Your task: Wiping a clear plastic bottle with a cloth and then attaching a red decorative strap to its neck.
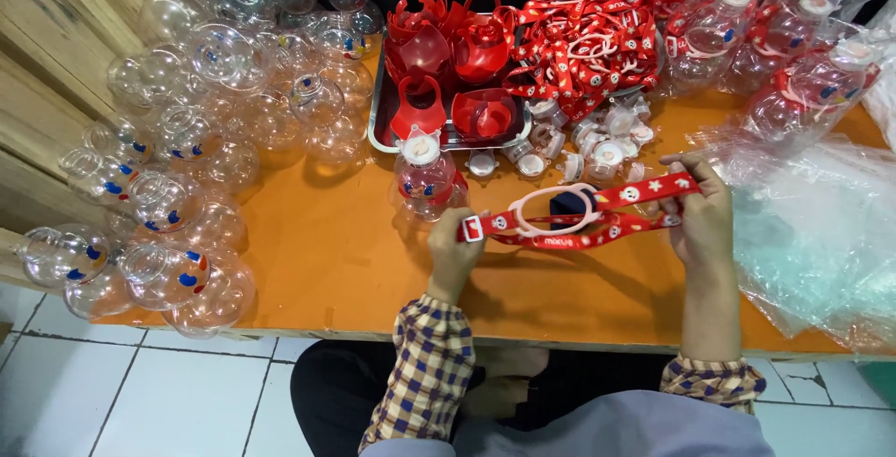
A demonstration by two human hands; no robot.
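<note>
My left hand (455,253) pinches one end of a red printed strap (644,194) with a white ring at its middle. My right hand (702,214) grips the other end, so the strap is stretched flat between both hands above the orange table (336,261). Just beyond the strap stands a small clear round bottle with a white cap and a red base (425,177). A dark object shows through the white ring.
Many clear round bottles (187,130) pile up at the left. A metal tray (378,135) holds red plastic parts, with a heap of red straps (583,42) and several white caps (607,144) beside it. Bagged finished bottles (793,37) and clear plastic bags (812,233) lie at the right.
</note>
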